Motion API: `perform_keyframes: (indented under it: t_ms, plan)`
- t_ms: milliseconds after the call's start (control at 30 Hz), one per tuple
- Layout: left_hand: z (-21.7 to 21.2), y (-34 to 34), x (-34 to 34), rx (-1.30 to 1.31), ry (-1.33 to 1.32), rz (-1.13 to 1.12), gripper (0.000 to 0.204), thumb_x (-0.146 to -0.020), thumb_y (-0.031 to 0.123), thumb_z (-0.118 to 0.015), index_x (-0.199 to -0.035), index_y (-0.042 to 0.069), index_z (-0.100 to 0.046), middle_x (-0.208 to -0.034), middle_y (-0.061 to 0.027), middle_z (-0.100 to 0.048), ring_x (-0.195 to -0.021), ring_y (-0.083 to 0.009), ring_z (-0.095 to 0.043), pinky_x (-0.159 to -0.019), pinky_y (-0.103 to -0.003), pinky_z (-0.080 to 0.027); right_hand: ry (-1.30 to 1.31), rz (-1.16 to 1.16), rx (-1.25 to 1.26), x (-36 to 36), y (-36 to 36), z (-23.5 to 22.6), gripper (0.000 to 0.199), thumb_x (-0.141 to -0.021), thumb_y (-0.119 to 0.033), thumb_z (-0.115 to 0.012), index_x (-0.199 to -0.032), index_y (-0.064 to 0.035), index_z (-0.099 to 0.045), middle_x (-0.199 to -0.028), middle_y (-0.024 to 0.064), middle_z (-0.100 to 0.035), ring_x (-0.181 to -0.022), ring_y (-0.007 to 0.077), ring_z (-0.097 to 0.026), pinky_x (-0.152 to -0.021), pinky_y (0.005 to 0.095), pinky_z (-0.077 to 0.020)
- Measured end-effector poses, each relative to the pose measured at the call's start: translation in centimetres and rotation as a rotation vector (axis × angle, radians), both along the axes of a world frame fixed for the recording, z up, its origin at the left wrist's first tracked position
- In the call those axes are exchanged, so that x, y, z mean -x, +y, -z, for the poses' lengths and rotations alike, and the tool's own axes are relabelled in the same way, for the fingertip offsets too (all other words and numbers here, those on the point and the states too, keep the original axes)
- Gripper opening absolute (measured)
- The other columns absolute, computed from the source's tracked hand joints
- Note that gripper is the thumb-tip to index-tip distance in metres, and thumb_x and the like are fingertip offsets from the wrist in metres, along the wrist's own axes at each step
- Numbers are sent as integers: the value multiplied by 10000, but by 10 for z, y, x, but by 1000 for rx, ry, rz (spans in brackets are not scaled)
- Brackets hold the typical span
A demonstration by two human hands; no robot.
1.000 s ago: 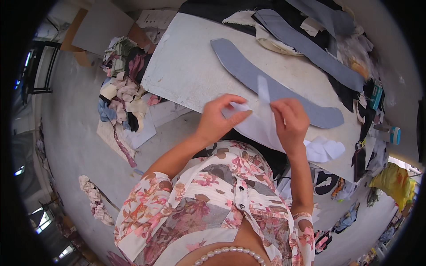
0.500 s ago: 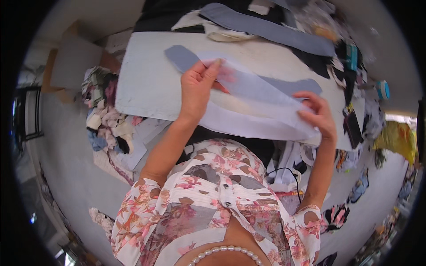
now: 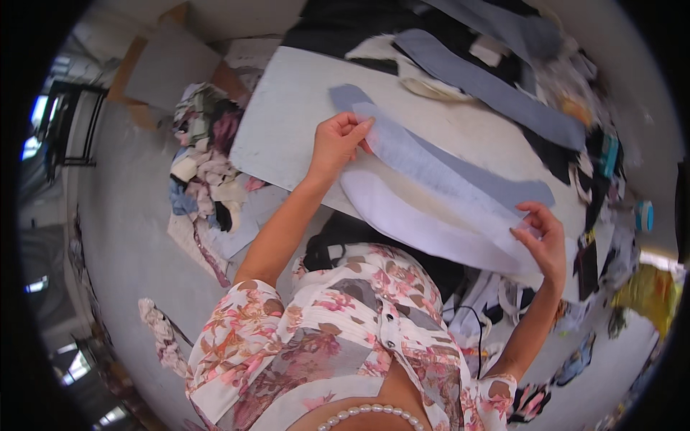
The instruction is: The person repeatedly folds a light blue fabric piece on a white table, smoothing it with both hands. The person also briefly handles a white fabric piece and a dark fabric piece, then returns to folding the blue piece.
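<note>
A thin, see-through white strip of interfacing [image 3: 424, 161] is stretched between my hands, over a curved blue-grey fabric piece [image 3: 496, 179]. My left hand [image 3: 338, 146] pinches its far left end between thumb and fingers, near the blue-grey piece's tip. At the other end, my right hand [image 3: 540, 233] grips the strip with the thumb and bent fingers. Part of the blue-grey piece shows through the strip, and its left tip and far edge stick out. Closer to my body, more curved white strips [image 3: 388, 208] lie along the table's near edge.
The white tabletop [image 3: 269, 129] carries another long blue-grey piece [image 3: 496, 97], cream scraps [image 3: 431, 87] and black cloth [image 3: 323, 32] at the back. A dark phone-like object [image 3: 587, 269] is by the right edge. Fabric scraps [image 3: 208, 179] heap at left, near a cardboard box [image 3: 172, 65].
The strip, earlier loosely bowed, is now straighter and lined up over the blue-grey piece. My hands have spread slightly apart along it. The whole view has shifted and turned.
</note>
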State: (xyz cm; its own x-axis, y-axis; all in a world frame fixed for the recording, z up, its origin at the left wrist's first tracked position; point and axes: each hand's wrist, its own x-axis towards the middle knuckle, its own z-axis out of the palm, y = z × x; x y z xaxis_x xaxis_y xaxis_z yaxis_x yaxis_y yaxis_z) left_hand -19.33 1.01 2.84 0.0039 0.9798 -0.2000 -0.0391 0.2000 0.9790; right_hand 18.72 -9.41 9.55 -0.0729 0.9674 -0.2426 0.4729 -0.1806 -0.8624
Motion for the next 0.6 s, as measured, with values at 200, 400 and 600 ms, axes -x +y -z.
perform_keyframes:
  t_ms: [200,400,600]
  plan:
    - [18,26,35,-79,272,-157,173,-878,183,-704,-881,15,-663,-649,-9,-639,-523,-51,-544,-483,-199,-403,-30,-65,-9,42,40,21,348,-741,14,-722,-1071,-23,-616,-680,-28,-506,-645,53,-476,-594,205,-385]
    - [21,45,42,-110,537,-227,202,-849,245,-707,-866,44,-695,-628,-16,-664,-568,-107,-614,-563,-269,-464,-87,-66,-40,48,58,31,343,-741,-11,-720,-1067,-41,-618,-660,-26,-496,-618,64,-458,-579,217,-376]
    - [24,52,42,-136,772,-240,205,-840,258,-708,-912,67,-696,-662,-27,-676,-619,-162,-652,-614,-309,-489,-143,-57,-36,47,61,36,336,-742,-45,-726,-1062,-49,-624,-655,-14,-494,-609,75,-451,-571,235,-376]
